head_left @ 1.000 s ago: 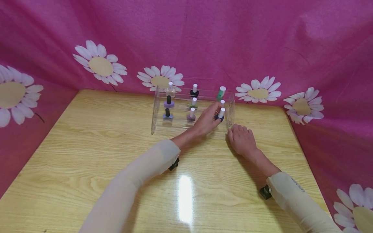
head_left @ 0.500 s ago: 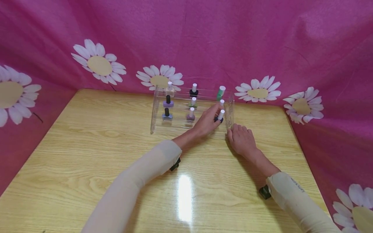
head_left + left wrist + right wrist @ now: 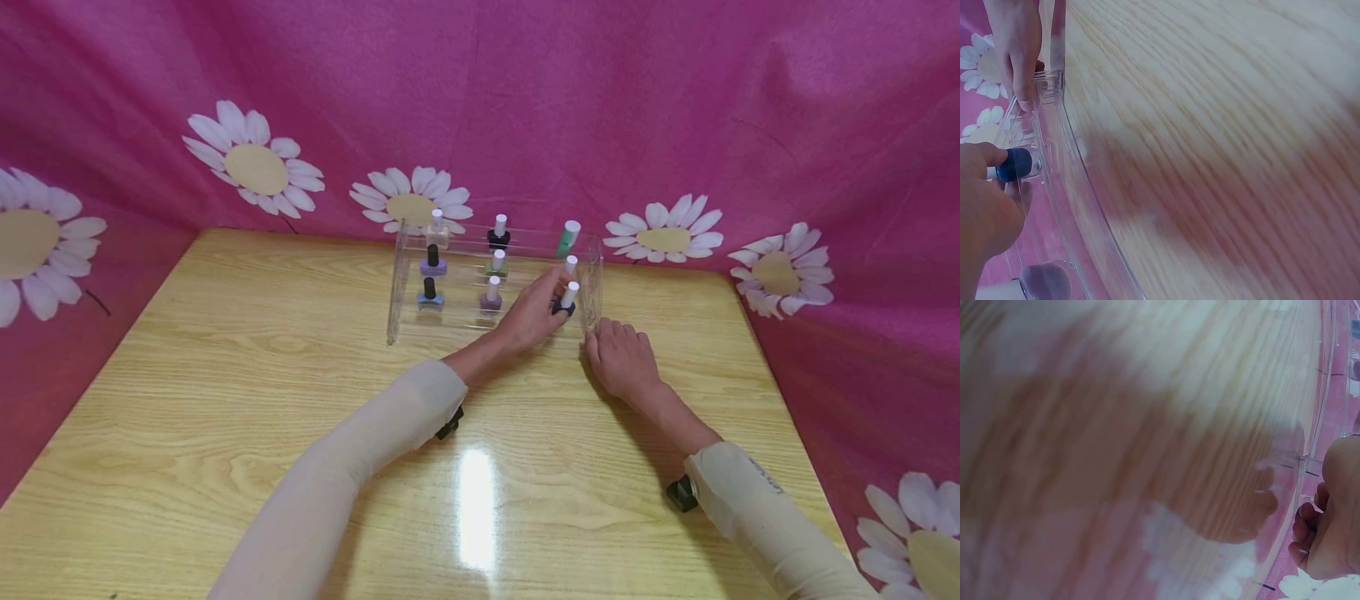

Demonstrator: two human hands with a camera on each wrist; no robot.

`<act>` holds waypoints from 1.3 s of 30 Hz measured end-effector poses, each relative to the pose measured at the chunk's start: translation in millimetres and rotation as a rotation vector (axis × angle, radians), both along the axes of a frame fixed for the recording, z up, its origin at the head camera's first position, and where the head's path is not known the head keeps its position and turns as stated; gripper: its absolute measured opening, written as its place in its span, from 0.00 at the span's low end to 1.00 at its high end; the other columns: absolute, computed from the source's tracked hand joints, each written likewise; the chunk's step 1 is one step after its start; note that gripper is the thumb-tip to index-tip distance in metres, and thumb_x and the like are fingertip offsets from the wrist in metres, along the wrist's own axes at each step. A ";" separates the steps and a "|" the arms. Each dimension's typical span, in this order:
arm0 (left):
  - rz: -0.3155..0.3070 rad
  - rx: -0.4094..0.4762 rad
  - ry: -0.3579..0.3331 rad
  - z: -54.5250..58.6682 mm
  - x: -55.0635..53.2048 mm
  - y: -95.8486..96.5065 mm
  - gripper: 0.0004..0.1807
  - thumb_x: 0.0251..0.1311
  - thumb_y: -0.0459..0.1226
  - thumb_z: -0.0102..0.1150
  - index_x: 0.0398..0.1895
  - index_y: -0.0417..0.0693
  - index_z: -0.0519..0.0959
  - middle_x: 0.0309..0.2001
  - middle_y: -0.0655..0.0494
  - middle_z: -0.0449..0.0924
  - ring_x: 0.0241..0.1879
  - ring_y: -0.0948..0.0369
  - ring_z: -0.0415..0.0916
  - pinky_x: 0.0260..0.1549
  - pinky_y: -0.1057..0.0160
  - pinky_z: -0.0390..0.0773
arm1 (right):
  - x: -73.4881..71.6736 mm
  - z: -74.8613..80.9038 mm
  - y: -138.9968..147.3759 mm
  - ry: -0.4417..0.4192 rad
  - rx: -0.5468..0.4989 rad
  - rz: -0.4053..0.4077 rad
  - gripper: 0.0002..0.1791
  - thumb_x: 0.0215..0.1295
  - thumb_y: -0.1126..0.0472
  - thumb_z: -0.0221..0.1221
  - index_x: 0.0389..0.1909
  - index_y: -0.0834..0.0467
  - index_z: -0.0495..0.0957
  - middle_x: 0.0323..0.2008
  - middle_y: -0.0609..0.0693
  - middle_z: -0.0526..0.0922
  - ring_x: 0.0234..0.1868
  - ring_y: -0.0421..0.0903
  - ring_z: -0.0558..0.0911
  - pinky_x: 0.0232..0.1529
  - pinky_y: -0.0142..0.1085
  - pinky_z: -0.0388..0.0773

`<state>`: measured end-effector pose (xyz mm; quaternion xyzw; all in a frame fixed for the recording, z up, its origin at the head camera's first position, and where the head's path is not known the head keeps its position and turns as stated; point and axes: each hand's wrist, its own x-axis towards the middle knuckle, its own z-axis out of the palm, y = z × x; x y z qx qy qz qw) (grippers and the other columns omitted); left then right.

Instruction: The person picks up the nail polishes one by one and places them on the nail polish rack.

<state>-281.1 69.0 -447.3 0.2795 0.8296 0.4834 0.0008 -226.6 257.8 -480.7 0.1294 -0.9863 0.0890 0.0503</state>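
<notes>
My left hand (image 3: 531, 312) reaches to the right end of a clear, stepped display rack (image 3: 394, 304). Between thumb and fingers it pinches a dark blue nail polish bottle (image 3: 1016, 164) with a white cap, at the front step. Right behind that hand shows the white cap (image 3: 571, 263) of another bottle, its body hidden. A green bottle (image 3: 566, 242) leans on the top step above. My right hand (image 3: 622, 358) holds the rack's front right corner, thumb against the end panel and the other fingers curled, as the right wrist view shows.
Elsewhere on the rack stand several polish bottles: light blue (image 3: 430, 298), mauve (image 3: 491, 302), purple (image 3: 432, 265), light green (image 3: 497, 267), black (image 3: 498, 238) and pale (image 3: 438, 235). The wooden table (image 3: 262, 400) meets a pink flowered cloth (image 3: 525, 108) behind the rack.
Over the last second the dark blue bottle in my left hand has come down slightly toward the front step. My right hand has stayed at the rack's corner.
</notes>
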 end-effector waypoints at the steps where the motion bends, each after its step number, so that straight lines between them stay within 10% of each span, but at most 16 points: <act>1: 0.001 -0.003 -0.005 0.5 0.2 -0.6 0.21 0.62 0.24 0.61 0.54 0.44 0.68 0.44 0.49 0.78 0.46 0.59 0.77 0.48 0.68 0.74 | -0.2 0.4 -0.2 -0.008 0.000 -0.002 0.19 0.80 0.54 0.40 0.30 0.62 0.65 0.27 0.57 0.69 0.33 0.61 0.73 0.29 0.48 0.65; 11: 0.065 -0.042 0.007 3.8 6.7 -11.0 0.29 0.60 0.27 0.64 0.62 0.41 0.65 0.54 0.45 0.75 0.56 0.53 0.74 0.53 0.67 0.74 | -1.2 -1.2 0.2 -0.016 0.003 -0.008 0.19 0.80 0.54 0.39 0.31 0.62 0.65 0.29 0.58 0.70 0.35 0.61 0.73 0.31 0.49 0.66; 39: -0.009 0.247 -0.096 32.6 42.0 -89.7 0.18 0.65 0.25 0.55 0.57 0.38 0.67 0.48 0.46 0.75 0.52 0.51 0.77 0.52 0.67 0.76 | -0.1 -5.4 1.7 0.013 -0.022 -0.013 0.22 0.80 0.49 0.39 0.30 0.60 0.64 0.26 0.56 0.67 0.34 0.60 0.72 0.33 0.49 0.64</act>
